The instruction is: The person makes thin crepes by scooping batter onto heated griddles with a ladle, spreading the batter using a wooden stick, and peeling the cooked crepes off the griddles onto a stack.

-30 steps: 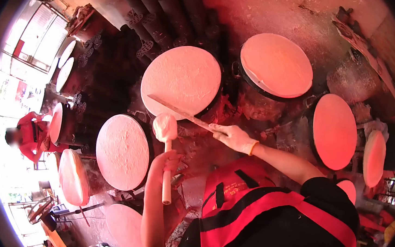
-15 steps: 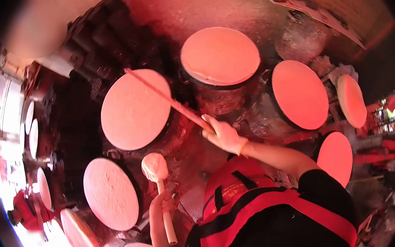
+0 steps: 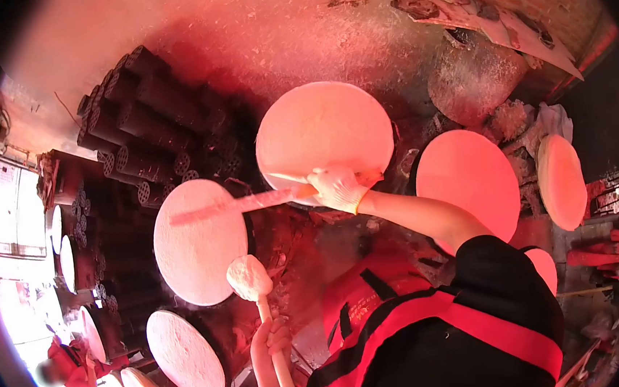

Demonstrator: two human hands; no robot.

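Note:
My right hand (image 3: 337, 190), in a white glove, closes around a long flat wooden stick (image 3: 248, 201). The stick's far end lies over the left round pan with a pale, thin layer (image 3: 198, 253); contact cannot be made out. The same hand is at the near edge of the middle round pan (image 3: 325, 130), where the edge of its pale layer looks lifted beside the glove. My left hand (image 3: 277, 336) grips the handle of a ladle-like tool (image 3: 249, 278), its rounded head upward and coated in thick pale paste.
More pale-topped round pans stand around me: one at right (image 3: 469, 184), one farther right (image 3: 562, 182), one at lower left (image 3: 185, 354). Dark perforated coal cylinders (image 3: 154, 107) are stacked at upper left. Another person in red (image 3: 76, 365) is at far left.
My right hand has moved up to the middle pan's near edge, and the stick has swung from steep to nearly level. My view has shifted, and the ladle-like tool appears slightly lower.

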